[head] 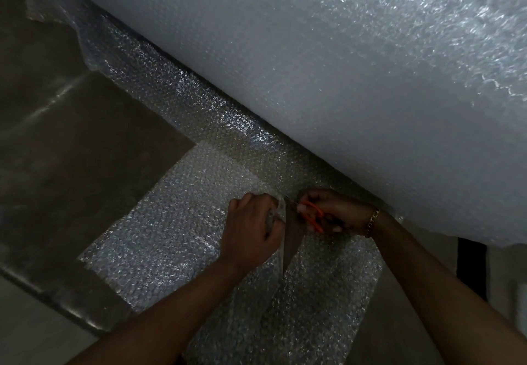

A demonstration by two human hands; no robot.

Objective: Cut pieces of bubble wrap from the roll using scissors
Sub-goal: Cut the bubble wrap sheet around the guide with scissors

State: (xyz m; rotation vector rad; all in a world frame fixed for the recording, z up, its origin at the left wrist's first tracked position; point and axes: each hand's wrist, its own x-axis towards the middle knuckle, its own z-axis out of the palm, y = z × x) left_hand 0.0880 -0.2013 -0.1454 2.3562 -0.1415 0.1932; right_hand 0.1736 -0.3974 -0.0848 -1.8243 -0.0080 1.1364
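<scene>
A huge roll of bubble wrap [356, 59] fills the top and right of the head view. Its unrolled sheet [182, 210] lies flat on the brown floor in front of it. A cut runs up the sheet and leaves a dark wedge-shaped gap [292, 239] between the two hands. My left hand [253, 230] pinches the cut edge on the left side of the gap. My right hand [330, 210] grips orange-handled scissors [312, 215], whose blades point left at the top of the cut, close to the roll.
A loose strip of bubble wrap [94, 48] trails along the roll toward the upper left. The brown floor [74, 142] ends in a shiny step edge [57, 296] at lower left, with paler ground below. A dark vertical object [470, 267] stands at the right.
</scene>
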